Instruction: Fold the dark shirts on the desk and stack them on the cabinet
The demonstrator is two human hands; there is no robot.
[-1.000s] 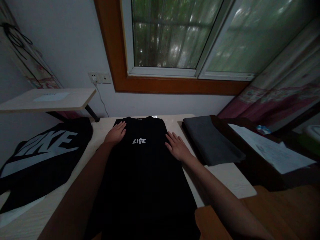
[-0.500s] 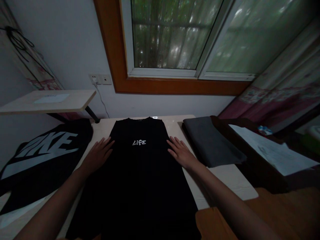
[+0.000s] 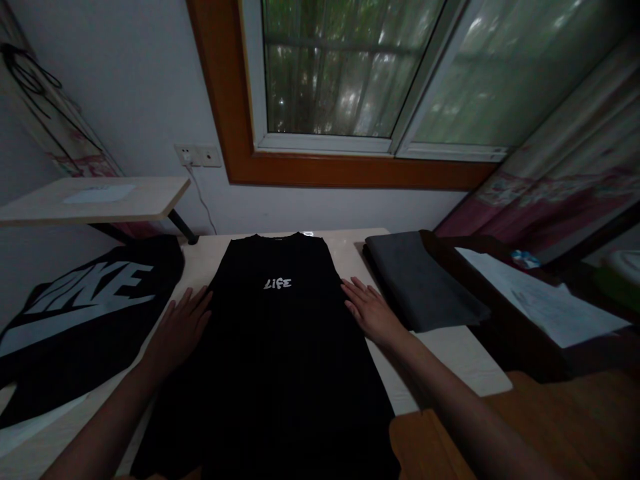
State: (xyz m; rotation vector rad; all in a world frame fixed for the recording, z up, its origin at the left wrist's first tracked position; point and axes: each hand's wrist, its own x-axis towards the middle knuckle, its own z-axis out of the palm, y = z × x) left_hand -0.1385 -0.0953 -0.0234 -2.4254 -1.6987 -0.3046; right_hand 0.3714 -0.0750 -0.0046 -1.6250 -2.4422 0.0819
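A black T-shirt [image 3: 280,353] with small white lettering on its chest lies spread on the pale table [image 3: 345,250], its neckline toward the wall. My left hand [image 3: 183,327] rests at the shirt's left edge, fingers stretched out. At the opposite edge my right hand [image 3: 369,310] lies with its fingers extended, the tips touching the black cloth. Neither hand grips anything. No sleeves show at the shirt's sides.
To the left lies a black garment [image 3: 100,300] with large white NIKE print, beneath a raised shelf [image 3: 95,200] holding a paper. On the right are a folded grey cloth [image 3: 420,283] and a large white sheet [image 3: 540,300] on a dark surface. A window [image 3: 350,73] is ahead.
My left hand has slid outward and toward me along the shirt's edge. My right hand has shifted slightly outward. The shirt stays almost the same.
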